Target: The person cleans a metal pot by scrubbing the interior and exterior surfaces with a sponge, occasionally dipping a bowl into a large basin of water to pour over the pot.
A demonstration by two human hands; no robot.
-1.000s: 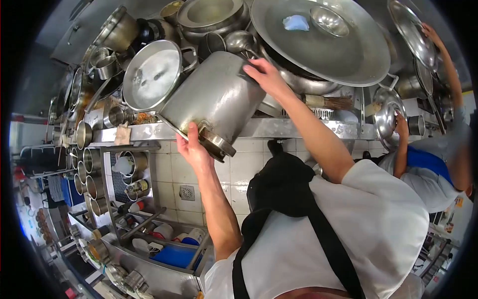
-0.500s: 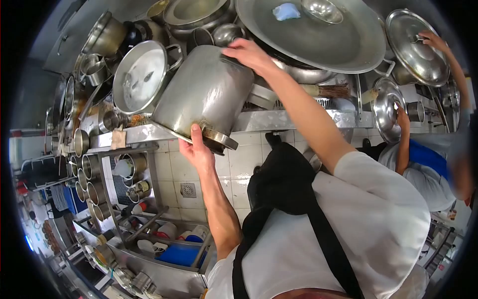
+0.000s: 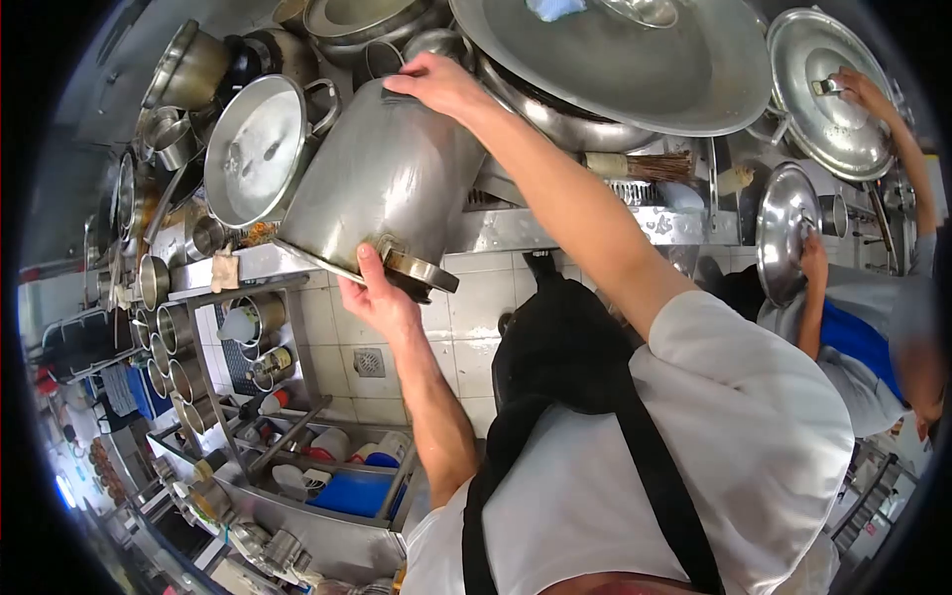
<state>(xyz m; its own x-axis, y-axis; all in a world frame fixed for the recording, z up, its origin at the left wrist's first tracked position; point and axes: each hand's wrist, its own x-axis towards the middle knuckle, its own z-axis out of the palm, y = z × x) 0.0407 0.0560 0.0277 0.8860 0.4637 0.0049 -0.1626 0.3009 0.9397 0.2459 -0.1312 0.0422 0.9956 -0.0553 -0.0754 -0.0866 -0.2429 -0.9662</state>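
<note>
A large, deep stainless-steel pot [image 3: 372, 169] is tilted on its side over the front edge of the steel counter, its rim toward the lower left. My left hand [image 3: 382, 297] is closed on it near the rim, thumb on the outer wall beside the loop handle [image 3: 421, 270]. Higher up, my right hand [image 3: 436, 84] grips the far upper part, fingers curled over a dark piece that I cannot make out. The pot's inside is hidden from me. Close by on the left leans a two-handled pan [image 3: 256, 151] with a wet surface.
A huge wok [image 3: 615, 69] holds a blue-white cloth [image 3: 555, 9] and a bowl [image 3: 643, 10]. A bristle brush [image 3: 645, 166] lies by the counter edge [image 3: 595, 228]. At right, a co-worker's hands hold two lids, an upper [image 3: 828, 89] and a lower [image 3: 783, 228]. A rack [image 3: 223, 397] stands lower left.
The pot and both my hands have shifted slightly left in view, and the camera has moved a little too. The co-worker's lower lid has turned and shifted right.
</note>
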